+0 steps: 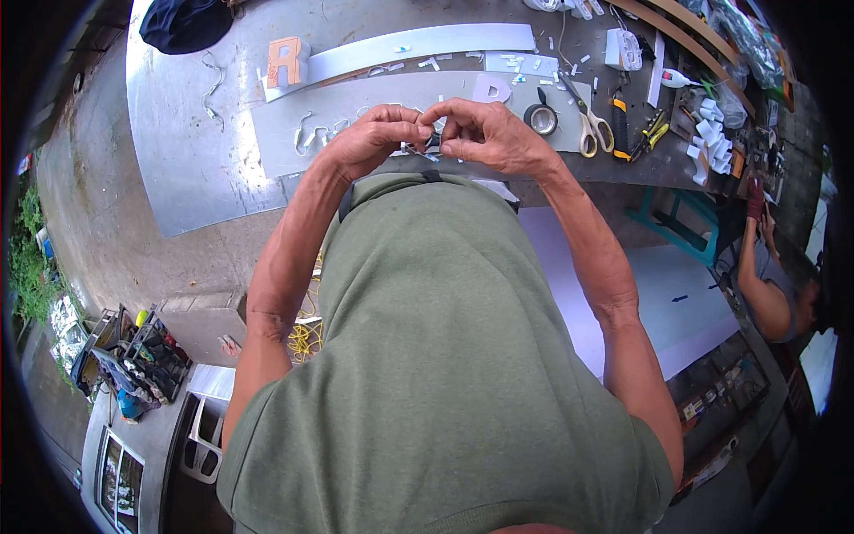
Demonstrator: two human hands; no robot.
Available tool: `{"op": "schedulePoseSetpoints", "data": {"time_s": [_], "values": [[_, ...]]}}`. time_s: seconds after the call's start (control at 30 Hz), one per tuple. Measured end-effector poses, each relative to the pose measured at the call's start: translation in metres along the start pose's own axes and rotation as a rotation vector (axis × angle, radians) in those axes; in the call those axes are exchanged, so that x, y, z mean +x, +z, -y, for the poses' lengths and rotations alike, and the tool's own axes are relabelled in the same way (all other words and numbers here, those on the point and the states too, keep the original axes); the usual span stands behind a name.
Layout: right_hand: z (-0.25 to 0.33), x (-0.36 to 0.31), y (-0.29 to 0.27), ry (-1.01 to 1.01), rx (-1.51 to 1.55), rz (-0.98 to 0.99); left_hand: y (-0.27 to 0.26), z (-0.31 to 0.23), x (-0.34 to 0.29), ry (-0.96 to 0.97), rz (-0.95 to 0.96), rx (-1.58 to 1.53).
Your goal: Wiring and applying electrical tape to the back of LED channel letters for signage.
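Note:
My left hand (pixel 378 140) and my right hand (pixel 498 135) meet over the near edge of the workbench, fingertips pinched close together. Between them shows a small dark piece (pixel 434 140), too small and covered to name. White wired modules (pixel 313 135) on a thin lead lie on the grey sheet (pixel 276 147) beside my left hand. Just beyond my right hand rests a pale letter-shaped piece (pixel 491 87). A roll of black tape (pixel 540 119) lies to the right of that hand, with scissors (pixel 589 129) farther right.
An orange-faced letter block (pixel 285 62) stands at the back left, near a long white strip (pixel 418 42). A yellow-black cutter (pixel 620 129), pliers (pixel 656 133) and curled white strips (pixel 712 142) lie right. Another person (pixel 767 289) is at the far right, near a teal stool (pixel 680 222).

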State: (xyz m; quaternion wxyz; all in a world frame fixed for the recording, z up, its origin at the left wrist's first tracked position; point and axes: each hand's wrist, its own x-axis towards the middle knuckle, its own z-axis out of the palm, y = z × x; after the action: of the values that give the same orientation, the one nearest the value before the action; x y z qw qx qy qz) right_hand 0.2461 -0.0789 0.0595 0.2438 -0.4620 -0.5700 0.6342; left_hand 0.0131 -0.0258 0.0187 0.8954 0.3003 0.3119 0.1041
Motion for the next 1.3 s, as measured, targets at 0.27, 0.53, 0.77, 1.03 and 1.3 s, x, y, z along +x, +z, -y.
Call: {"op": "schedulePoseSetpoints", "data": {"time_s": [0.27,0.53,0.77,1.03,1.3], "values": [[0.0,-0.003,0.009,-0.185,-0.254,-0.203,-0.003,0.001,0.0,-0.023,-0.016,0.046],[-0.015,-0.006,0.006,-0.381,-0.19,-0.257,-0.002,-0.004,-0.009,0.013,-0.055,0.135],[-0.006,-0.01,0.008,-0.325,-0.336,-0.233,0.002,-0.001,-0.009,0.049,-0.093,0.172],[-0.014,-0.01,0.008,-0.401,-0.3,-0.273,0.017,0.0,-0.013,0.093,-0.203,0.202],[-0.012,-0.009,0.01,-0.337,-0.176,-0.33,0.035,-0.005,-0.021,0.216,-0.321,0.358]]}}
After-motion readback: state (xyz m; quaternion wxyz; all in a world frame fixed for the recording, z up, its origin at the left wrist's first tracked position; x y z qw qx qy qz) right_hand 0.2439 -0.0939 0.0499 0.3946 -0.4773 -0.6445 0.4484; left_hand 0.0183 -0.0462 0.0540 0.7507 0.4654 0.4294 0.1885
